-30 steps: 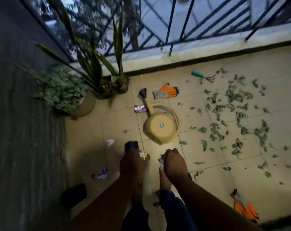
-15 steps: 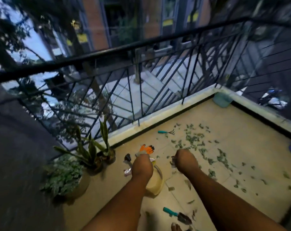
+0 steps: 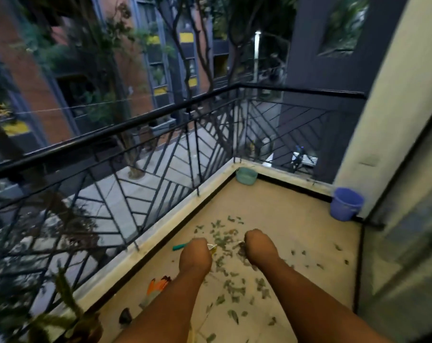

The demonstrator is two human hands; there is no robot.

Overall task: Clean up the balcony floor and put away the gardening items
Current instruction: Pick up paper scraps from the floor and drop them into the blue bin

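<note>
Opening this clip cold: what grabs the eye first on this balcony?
Two fists, left hand and right hand, raised mid-frame, each holding small scraps. Beneath them green leaves litter the tiled floor. A blue bucket stands by the right wall, a green tub in the far corner.

Both forearms extended forward, roughly parallel, bare. Left hand (image 3: pixel 195 254) fisted, knuckles away from camera, grip closed on small litter scraps (image 3: pixel 212 246). Right hand (image 3: pixel 259 246) fisted likewise, clutching a scrap; fingers hidden.
</note>
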